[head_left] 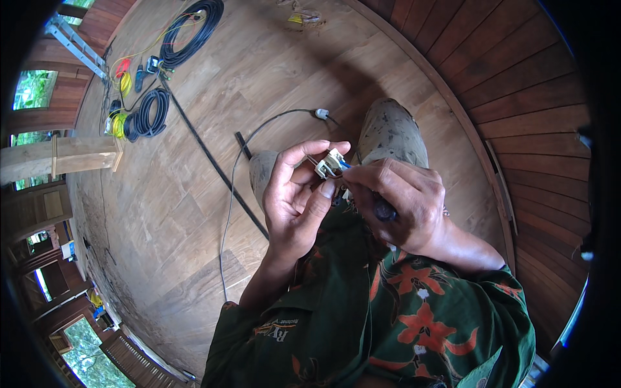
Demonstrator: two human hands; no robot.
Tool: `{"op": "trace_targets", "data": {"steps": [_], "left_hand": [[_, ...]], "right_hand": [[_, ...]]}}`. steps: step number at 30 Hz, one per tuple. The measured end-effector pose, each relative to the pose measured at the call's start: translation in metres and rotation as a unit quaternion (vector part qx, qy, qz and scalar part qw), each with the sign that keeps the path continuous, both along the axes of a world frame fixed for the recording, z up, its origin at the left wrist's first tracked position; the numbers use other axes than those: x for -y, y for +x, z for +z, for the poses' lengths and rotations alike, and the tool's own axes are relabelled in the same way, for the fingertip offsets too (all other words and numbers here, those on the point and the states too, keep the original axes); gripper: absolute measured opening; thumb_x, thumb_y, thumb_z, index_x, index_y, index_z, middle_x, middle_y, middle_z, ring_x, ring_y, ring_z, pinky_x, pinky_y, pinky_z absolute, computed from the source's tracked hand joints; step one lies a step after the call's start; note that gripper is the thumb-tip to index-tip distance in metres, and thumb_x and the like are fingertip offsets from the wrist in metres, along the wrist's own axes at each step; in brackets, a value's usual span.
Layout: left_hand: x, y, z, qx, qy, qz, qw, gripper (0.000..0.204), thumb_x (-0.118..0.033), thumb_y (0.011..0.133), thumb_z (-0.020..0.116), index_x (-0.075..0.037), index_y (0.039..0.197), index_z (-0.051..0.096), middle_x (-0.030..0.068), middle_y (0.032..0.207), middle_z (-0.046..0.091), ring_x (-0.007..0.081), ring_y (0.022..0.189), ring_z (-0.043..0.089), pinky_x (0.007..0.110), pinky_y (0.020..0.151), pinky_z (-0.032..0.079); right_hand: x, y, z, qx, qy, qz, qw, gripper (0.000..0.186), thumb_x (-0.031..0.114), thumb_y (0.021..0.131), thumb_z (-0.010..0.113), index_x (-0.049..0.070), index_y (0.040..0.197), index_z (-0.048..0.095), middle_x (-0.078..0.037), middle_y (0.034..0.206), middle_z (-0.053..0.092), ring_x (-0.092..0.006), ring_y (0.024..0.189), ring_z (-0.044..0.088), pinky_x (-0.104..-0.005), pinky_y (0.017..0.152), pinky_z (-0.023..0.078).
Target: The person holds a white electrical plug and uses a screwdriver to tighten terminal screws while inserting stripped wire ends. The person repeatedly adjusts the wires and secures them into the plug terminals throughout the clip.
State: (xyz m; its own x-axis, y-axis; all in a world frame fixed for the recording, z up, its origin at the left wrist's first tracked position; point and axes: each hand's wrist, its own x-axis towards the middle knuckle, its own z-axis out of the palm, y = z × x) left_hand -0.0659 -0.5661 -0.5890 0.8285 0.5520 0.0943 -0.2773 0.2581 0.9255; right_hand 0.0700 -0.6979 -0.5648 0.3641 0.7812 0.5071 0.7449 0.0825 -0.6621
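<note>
Between the fingertips of my left hand (299,197) is a small opened white electrical fitting (331,164), with thin metal pins on its left side. Its inside faces up, and a blue bit, a wire or a tool tip, shows at its right edge. My right hand (404,200) is closed around a screwdriver-like tool whose dark rounded handle end (385,209) pokes out of the fist. The fingers of this hand meet the fitting's right side and hide the tool's working end. Both hands are above my lap, over the green flowered shirt (343,271).
A grey cable with a white plug (321,114) curves over the wooden floor (174,213). Beside it lies a long black strip (210,152). Coiled black cables (152,112) and tools sit at the far left, near a wooden post (58,160) and a ladder (76,45). A plank wall (524,123) rises at the right.
</note>
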Motion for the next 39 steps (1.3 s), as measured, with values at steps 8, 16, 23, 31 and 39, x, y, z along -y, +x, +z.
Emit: {"op": "trace_targets", "data": {"steps": [8,16,23,31,39], "left_hand": [[0.016,0.009,0.004,0.050,-0.055,0.027,0.997,0.070,-0.011,0.103,0.061,-0.003,0.157,0.017,0.0378,0.153,0.042,0.0378,0.135,0.057,0.047,0.113,0.045],[0.019,0.011,-0.003,0.038,0.118,0.098,0.987,0.066,-0.013,0.100,0.066,0.007,0.153,0.033,0.0323,0.155,0.043,0.0357,0.136,0.055,0.044,0.114,0.044],[0.009,0.005,-0.003,0.053,0.025,0.019,0.998,0.067,-0.010,0.096,0.074,0.007,0.151,0.038,0.0263,0.150,0.048,0.0303,0.134,0.056,0.039,0.109,0.052],[0.011,0.007,-0.002,0.027,0.035,0.003,0.999,0.077,-0.006,0.089,0.082,0.005,0.151,0.038,0.0239,0.145,0.054,0.0264,0.127,0.061,0.038,0.109,0.051],[0.014,0.007,0.007,-0.065,0.019,0.040,0.997,0.064,-0.005,0.089,0.080,0.009,0.143,0.049,0.0211,0.129,0.065,0.0171,0.103,0.069,0.031,0.093,0.057]], "right_hand": [[-0.010,-0.006,-0.004,-0.025,0.059,-0.022,0.998,0.029,-0.004,0.073,0.075,0.004,0.101,0.072,-0.007,0.075,0.061,-0.0237,0.061,0.065,-0.0373,0.050,0.049],[-0.013,-0.011,-0.008,-0.036,0.082,-0.034,0.995,0.028,-0.003,0.076,0.077,0.005,0.102,0.070,-0.007,0.073,0.060,-0.0249,0.059,0.065,-0.0368,0.050,0.050],[-0.010,-0.010,-0.004,-0.199,0.084,-0.029,0.976,0.021,0.006,0.086,0.085,0.003,0.098,0.068,-0.007,0.080,0.069,-0.0192,0.065,0.071,-0.0303,0.056,0.053],[-0.004,-0.010,-0.007,-0.351,0.056,0.016,0.935,0.015,0.009,0.090,0.082,0.001,0.095,0.071,-0.007,0.087,0.073,-0.0108,0.078,0.070,-0.0258,0.067,0.053],[0.001,0.011,0.004,-0.503,0.105,-0.031,0.857,0.028,0.029,0.107,0.063,0.001,0.113,0.065,-0.003,0.078,0.064,-0.0076,0.057,0.058,-0.0208,0.049,0.043]]}}
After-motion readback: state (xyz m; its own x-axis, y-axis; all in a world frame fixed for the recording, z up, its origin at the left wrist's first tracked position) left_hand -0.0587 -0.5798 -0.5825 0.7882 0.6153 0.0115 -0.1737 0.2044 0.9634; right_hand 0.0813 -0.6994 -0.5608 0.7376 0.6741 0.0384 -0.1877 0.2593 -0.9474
